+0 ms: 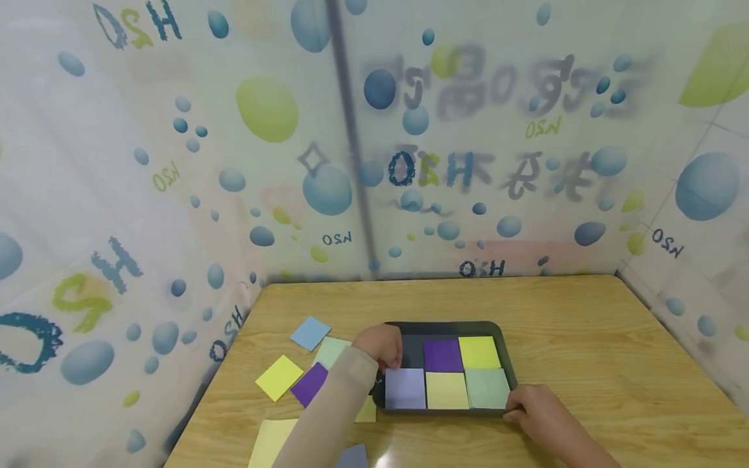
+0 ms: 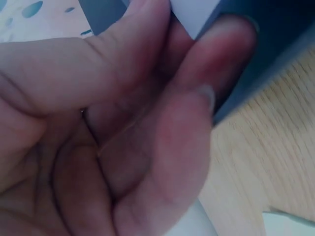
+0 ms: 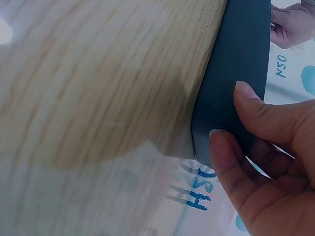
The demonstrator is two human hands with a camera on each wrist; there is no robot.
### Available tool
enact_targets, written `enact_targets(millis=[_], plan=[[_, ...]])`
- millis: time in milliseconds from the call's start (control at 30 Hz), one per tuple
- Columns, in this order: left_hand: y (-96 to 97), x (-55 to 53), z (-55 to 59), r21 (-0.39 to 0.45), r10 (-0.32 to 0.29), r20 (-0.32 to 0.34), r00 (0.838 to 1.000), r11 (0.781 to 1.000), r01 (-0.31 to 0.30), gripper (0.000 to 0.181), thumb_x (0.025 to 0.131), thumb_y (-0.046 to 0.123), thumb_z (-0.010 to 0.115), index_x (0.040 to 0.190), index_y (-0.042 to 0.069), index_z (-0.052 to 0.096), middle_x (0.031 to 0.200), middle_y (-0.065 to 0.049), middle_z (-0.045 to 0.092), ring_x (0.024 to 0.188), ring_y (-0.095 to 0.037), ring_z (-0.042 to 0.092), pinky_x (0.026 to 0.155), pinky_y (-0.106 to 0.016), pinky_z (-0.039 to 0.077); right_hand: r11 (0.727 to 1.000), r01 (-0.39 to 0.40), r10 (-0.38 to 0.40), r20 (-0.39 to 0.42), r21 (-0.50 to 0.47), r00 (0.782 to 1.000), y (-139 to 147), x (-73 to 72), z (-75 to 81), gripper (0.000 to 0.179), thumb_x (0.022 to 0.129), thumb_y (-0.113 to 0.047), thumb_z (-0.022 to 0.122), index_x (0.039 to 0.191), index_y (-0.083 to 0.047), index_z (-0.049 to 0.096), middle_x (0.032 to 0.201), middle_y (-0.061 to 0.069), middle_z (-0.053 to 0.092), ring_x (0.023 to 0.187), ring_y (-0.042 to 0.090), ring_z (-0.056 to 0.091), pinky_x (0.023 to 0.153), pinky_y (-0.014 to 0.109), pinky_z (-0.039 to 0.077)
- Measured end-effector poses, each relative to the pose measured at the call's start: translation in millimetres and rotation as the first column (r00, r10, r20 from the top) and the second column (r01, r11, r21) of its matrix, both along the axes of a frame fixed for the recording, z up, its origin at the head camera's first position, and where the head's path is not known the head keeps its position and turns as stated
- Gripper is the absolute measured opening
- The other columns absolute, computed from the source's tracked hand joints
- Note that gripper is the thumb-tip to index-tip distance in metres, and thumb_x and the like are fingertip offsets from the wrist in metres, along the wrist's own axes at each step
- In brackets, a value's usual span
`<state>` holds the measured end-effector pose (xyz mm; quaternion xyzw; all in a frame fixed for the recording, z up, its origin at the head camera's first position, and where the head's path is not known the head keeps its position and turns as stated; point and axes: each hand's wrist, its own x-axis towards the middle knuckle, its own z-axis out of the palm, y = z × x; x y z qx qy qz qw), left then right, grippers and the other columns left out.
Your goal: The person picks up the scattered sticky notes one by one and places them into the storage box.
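Observation:
A dark rectangular tray point(image 1: 441, 413) on the wooden table holds several square sticky notes laid in rows. My left hand point(image 1: 379, 346) reaches over its left end, beside the lavender note point(image 1: 405, 389) in the near row. In the left wrist view, thumb and fingers point(image 2: 192, 142) are curled, pinching a corner of the lavender note. Next to that one lie a cream note point(image 1: 447, 390) and a pale green note point(image 1: 487, 389); behind them are a purple note point(image 1: 443, 356) and a yellow note point(image 1: 480, 352). My right hand point(image 1: 541, 416) grips the tray's near right corner, thumb on its wall.
Left of the tray, loose notes lie on the table: blue point(image 1: 311, 333), pale green point(image 1: 331, 351), yellow point(image 1: 279, 377) and purple point(image 1: 309, 385). A larger cream sheet point(image 1: 270, 437) and a grey-blue note point(image 1: 354, 457) are nearer me. A printed curtain point(image 1: 497, 130) hangs behind the table point(image 1: 614, 364).

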<state>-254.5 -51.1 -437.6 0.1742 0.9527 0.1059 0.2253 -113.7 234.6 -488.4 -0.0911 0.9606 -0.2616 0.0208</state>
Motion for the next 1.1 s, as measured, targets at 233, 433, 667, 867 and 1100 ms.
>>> enact_targets(millis=[233,433,667,867,1100], plan=[[0.1,2.4,1.3,-0.065,-0.045,-0.041,0.998,0.997,0.042,0.024,0.083,0.005,0.078,0.063,0.015,0.07,0.061,0.004,0.065,0.052,-0.011,0.057,0.052,-0.027,0.044,1.0,0.004,-0.004,-0.002,0.009,1.0,-1.8,-1.2,1.5,0.016,0.079,-0.009,0.083,0.071,-0.018,0.072,0.072,-0.01,0.066,0.067,0.002,0.053,0.061,0.022,0.048],[0.7,6.5,4.7,-0.093,-0.061,-0.077,0.995,0.994,0.053,0.019,0.082,0.008,0.079,0.066,0.017,0.073,0.063,0.004,0.067,0.057,-0.011,0.059,0.055,-0.028,0.044,1.0,0.023,-0.023,0.015,0.014,1.0,-3.5,-2.9,2.7,0.016,0.079,-0.009,0.083,0.07,-0.018,0.072,0.072,-0.009,0.065,0.067,0.004,0.053,0.062,0.023,0.048],[3.1,9.5,6.2,-0.14,-0.052,-0.074,0.996,0.989,0.042,0.019,0.082,0.01,0.079,0.067,0.017,0.072,0.061,0.004,0.064,0.055,-0.01,0.053,0.055,-0.028,0.043,1.0,0.01,-0.01,0.005,0.013,1.0,-3.1,-2.4,2.5,0.017,0.079,-0.009,0.083,0.07,-0.019,0.072,0.071,-0.01,0.065,0.066,0.002,0.052,0.061,0.022,0.048],[5.0,8.8,6.9,-0.18,-0.062,-0.069,0.996,0.983,0.048,0.025,0.085,0.016,0.077,0.063,0.019,0.065,0.06,0.004,0.062,0.053,-0.01,0.05,0.053,-0.028,0.04,1.0,0.017,-0.017,0.018,0.016,1.0,-2.0,-1.1,2.9,0.019,0.078,-0.007,0.083,0.069,-0.019,0.071,0.07,-0.01,0.064,0.065,0.002,0.051,0.06,0.022,0.047],[1.9,13.4,7.0,-0.168,-0.08,-0.057,0.995,0.983,0.07,0.014,0.086,0.021,0.078,0.075,0.02,0.071,0.071,0.007,0.064,0.068,-0.011,0.054,0.065,-0.033,0.047,0.999,0.026,-0.027,0.033,0.018,0.999,-3.1,-1.3,3.0,0.018,0.079,-0.009,0.083,0.069,-0.019,0.071,0.07,-0.01,0.064,0.066,0.004,0.052,0.061,0.022,0.047]])
